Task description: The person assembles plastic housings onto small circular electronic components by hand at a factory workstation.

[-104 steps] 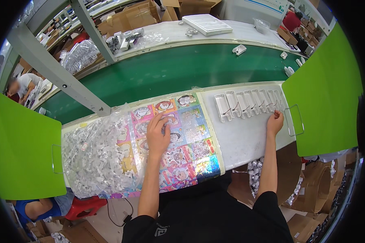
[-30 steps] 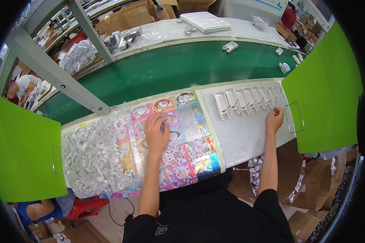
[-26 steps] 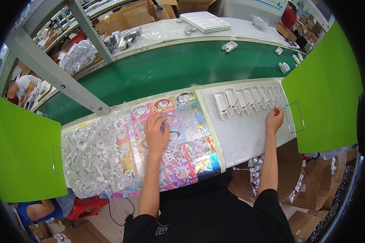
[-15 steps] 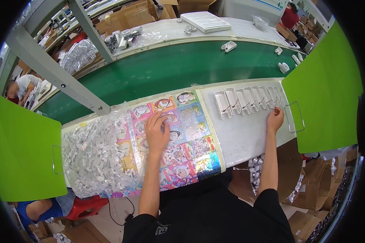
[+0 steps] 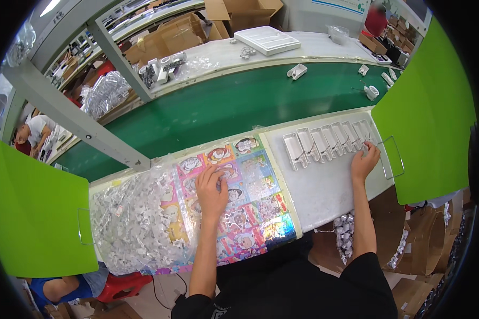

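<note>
My left hand (image 5: 213,191) lies on a colourful cartoon-printed sheet (image 5: 243,240), palm down, its fingers loosely bent and apart, with nothing seen in them. On the white worktop to the right, several narrow white plastic housings (image 5: 292,143) stand side by side in a row, with thin dark wires at their near ends. My right hand (image 5: 363,162) is at the near end of the rightmost housing (image 5: 362,129). Its fingertips are closed together there; what they pinch is too small to make out.
A clear plastic bag of small white parts (image 5: 138,223) covers the left of the worktop. Green panels (image 5: 37,207) with wire handles flank both sides. Beyond runs a green conveyor belt (image 5: 213,114) carrying a few white parts. Cardboard boxes (image 5: 324,247) stand below right. Another person (image 5: 37,130) sits far left.
The whole view has shifted slightly with my head. My right hand has turned a little at the rightmost housing, its fingers reaching further around the end. My left hand stays on the sheet.
</note>
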Demonstrator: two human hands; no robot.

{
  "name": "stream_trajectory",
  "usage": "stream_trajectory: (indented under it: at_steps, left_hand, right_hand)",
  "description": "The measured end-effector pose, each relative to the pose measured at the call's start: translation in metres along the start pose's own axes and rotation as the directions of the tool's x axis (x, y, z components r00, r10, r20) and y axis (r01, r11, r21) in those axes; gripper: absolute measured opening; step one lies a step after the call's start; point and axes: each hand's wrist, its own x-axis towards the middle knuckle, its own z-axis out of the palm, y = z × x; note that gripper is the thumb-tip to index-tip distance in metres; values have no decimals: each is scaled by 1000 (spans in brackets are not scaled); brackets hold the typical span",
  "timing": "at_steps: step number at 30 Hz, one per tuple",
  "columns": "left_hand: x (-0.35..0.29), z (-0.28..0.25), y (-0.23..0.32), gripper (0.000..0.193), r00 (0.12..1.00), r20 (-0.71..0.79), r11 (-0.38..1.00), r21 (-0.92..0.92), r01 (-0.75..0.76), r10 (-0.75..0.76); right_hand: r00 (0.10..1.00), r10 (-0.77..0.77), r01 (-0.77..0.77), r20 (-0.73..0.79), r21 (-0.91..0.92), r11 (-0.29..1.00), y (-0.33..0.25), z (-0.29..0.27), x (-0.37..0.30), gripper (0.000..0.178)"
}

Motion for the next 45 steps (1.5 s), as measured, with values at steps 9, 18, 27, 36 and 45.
stream_trajectory:
  at_steps: [9,18,27,36,45]
  left_hand:
    - [15,4,4,15,1000,-12,988,154,-12,14]
    - [14,7,12,16,1000,-10,965,262,-11,14]
    - [19,4,16,21,999,-4,956,291,36,-36]
    - [18,4,22,69,986,-165,983,180,24,6]
    - [12,-3,23,60,998,42,978,200,-57,50]
  right_hand:
    - [732,-575,456,366,365,812,-145,85,74,34]
    - [605,-220,402,765,-55,914,-175,277,119,48]
    - [441,-586,290,680,509,810,-230,251,80,16]
    - [-235,-943,28,235,972,235,-278,86,-37,12]
    - [-50,-898,232,437,880,415,-296,-3,10,9]
